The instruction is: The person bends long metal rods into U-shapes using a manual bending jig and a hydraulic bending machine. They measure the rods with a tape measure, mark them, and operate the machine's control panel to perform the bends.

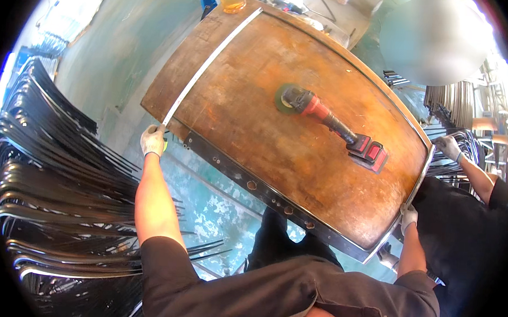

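My left hand (152,141), in a pale work glove, is closed around the near end of a narrow, pale flat strip (208,64). That strip lies across the left part of a brown-topped worktable (222,112) to its far edge. A small yellow-green patch shows beside my left fingers; I cannot make out what it is. My right hand (409,218), also gloved, grips a thin metal bar (419,180) along the table's right edge. A red and black cordless angle grinder (324,119) rests on the tabletop between my hands, its green disc toward the left.
At the right, a co-worker in black has one gloved hand (448,148) at the table's far right corner and another (387,256) below its edge. Stacks of black curved bars (66,178) fill the left side. A container of amber liquid (231,0) stands at the far edge.
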{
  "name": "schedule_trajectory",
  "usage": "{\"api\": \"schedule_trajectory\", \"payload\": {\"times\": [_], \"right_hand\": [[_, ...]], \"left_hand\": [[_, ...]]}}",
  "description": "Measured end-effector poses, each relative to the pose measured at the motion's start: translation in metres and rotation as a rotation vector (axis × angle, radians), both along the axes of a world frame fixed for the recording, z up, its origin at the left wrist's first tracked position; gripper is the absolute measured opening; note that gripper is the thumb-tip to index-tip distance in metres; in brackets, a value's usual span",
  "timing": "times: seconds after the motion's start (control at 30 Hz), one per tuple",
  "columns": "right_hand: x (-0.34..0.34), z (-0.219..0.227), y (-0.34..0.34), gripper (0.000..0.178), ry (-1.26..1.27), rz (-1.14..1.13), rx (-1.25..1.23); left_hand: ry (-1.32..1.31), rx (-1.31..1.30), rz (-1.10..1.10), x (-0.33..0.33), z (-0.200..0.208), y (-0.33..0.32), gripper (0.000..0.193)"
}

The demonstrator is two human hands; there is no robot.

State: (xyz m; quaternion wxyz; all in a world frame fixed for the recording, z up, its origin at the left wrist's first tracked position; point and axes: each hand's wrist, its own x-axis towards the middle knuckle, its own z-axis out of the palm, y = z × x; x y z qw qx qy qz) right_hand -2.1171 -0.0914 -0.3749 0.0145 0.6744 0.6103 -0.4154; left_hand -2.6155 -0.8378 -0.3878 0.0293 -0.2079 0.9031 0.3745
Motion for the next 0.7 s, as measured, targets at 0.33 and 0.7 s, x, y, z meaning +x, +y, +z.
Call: {"api": "schedule_trajectory", "payload": {"times": [0.33, 0.7], "right_hand": [[-0.050, 0.047, -0.023, 0.046, -0.201, 0.174, 0.156], [-0.048, 0.060, -0.047, 0.043, -0.178, 0.135, 0.146]], "left_hand": [[-0.117, 0.082, -0.120, -0.032, -0.098, -0.104, 0.038], [0.122, -0.087, 0.078, -0.038, -0.078, -0.092, 0.032]]}}
